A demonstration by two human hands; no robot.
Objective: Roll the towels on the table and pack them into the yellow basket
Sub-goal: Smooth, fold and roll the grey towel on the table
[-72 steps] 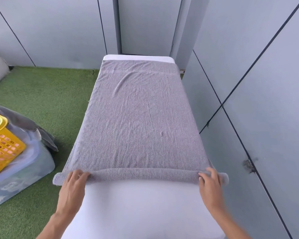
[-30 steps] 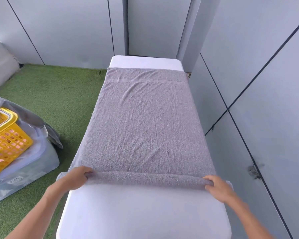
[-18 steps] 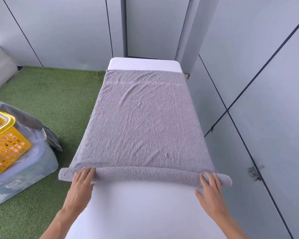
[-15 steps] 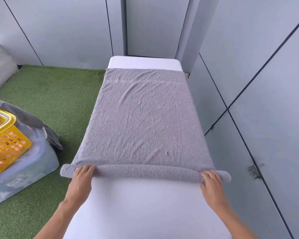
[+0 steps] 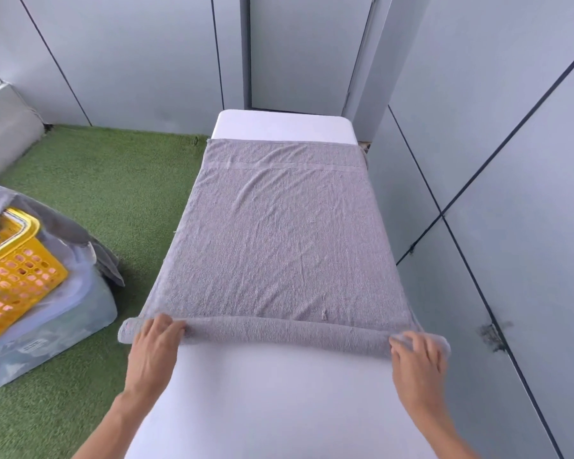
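A grey towel lies spread lengthwise over the white table. Its near end is wound into a thin roll that spans the table's width. My left hand presses on the roll's left end with fairly straight fingers. My right hand presses on the roll's right end in the same way. The yellow basket stands to the left on the floor, cut off by the frame edge.
The basket sits on a clear plastic bin with another grey towel draped behind it. Green artificial turf covers the floor on the left. Grey wall panels close in on the right and the far side.
The roll has grown thicker and moved a little further up the towel. Both hands have stayed on its two ends, going from gripping to pressing flat.
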